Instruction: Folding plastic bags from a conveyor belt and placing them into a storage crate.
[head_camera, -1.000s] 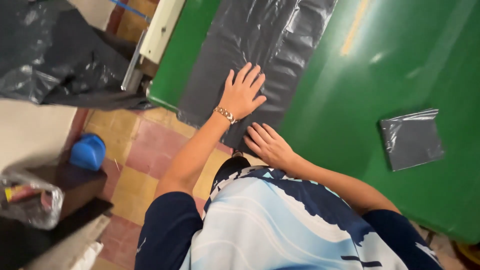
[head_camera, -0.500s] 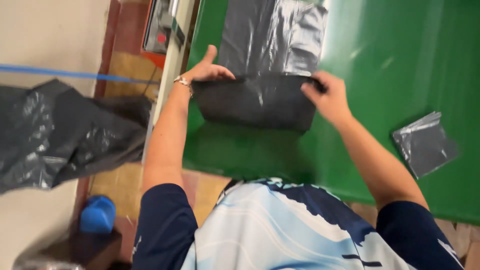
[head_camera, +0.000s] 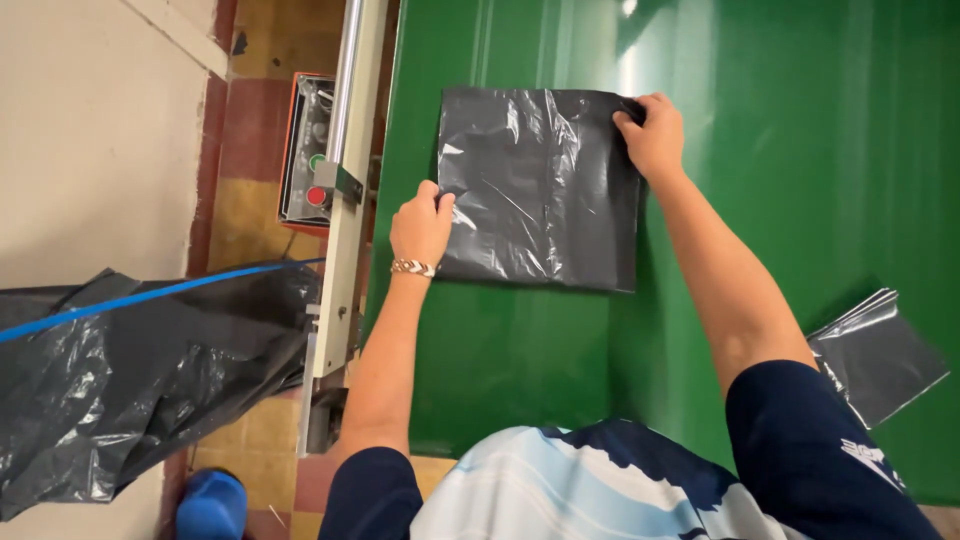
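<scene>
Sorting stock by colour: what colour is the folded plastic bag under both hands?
Glossy black, seen in the head view: the folded bag lies on the green table.

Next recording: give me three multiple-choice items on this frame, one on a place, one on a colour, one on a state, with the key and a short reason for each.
1. Where does the stack of folded bags lie?
A. by the table's right edge, near the right arm
B. on the floor at the left
C. under the left hand

2. What colour is the table?
A. grey
B. green
C. white

3. How is the black plastic bag lying?
A. crumpled into a ball
B. hanging off the table edge
C. folded flat on the table, held at two edges

Key: 1 A, the small stack sits beside the right upper arm. 2 B, the bare surface is shiny green. 3 C, the left hand pinches its left edge and the right hand its top right corner while it lies flat.
</scene>
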